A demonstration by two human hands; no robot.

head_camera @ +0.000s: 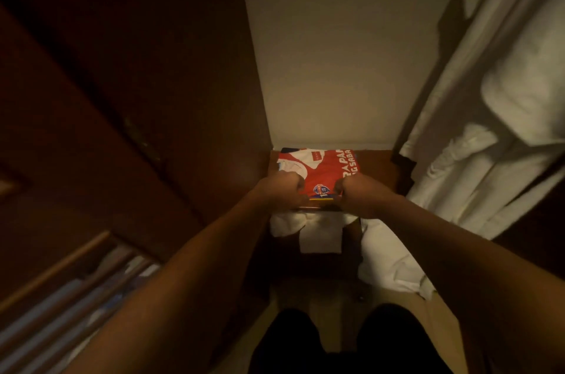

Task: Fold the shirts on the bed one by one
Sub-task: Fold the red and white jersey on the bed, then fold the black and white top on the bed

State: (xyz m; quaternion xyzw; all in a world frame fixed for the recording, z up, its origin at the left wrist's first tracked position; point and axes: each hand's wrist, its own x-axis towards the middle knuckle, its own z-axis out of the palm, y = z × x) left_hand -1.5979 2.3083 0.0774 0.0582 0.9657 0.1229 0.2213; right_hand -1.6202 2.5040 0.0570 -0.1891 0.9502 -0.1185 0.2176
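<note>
Against the pale wall (336, 46): a narrow recess is seen, bounded by a dark wooden door (128, 73) on the left and white bedding (501, 116) hanging on the right.
Bed: only its white bedding is shown at the right edge; no other shirts can be made out in the dim light.
Worktop: a small brown surface (379, 165) is set at the foot of the wall, and the task's garment is carried on it.
Shirt: a red and white shirt (324, 168), already folded to a compact rectangle, is laid on that surface close to the wall, with white lettering and a small badge showing.
White cloth: paler fabric (321, 236) is seen below the near edge, hanging down; whether it is another folded shirt cannot be told.
Left hand: the left hand (282, 190) is clenched on the shirt's near left edge, fingers curled over the cloth.
Right hand: the right hand (356, 193) is likewise clenched on the near right edge.
Step in hand: by judgement, a finished fold is being set down and squared up.
Next move: both grips would need to be released evenly so the fold is not disturbed, and the next shirt fetched from the bed.
</note>
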